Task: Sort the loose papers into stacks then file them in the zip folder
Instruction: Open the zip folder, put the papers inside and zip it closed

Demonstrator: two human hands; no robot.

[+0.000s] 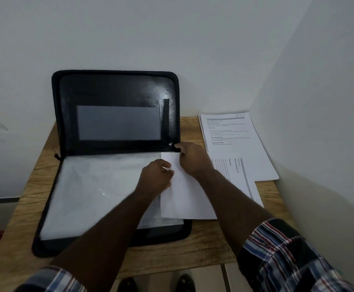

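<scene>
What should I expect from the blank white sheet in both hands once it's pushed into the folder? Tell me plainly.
The white sheet is probably light and floppy: it looks thin, and the left hand and right hand both grip it. It could buckle if pushed from one edge, and likely slides easily over the glossy clear sleeve.

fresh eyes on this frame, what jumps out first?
The black zip folder stands open at centre on the wooden table, lid leaning on the wall. Both hands meet at its right edge: the left hand and right hand hold a white sheet over the clear sleeves. Printed paper stacks lie at the table's right.
</scene>
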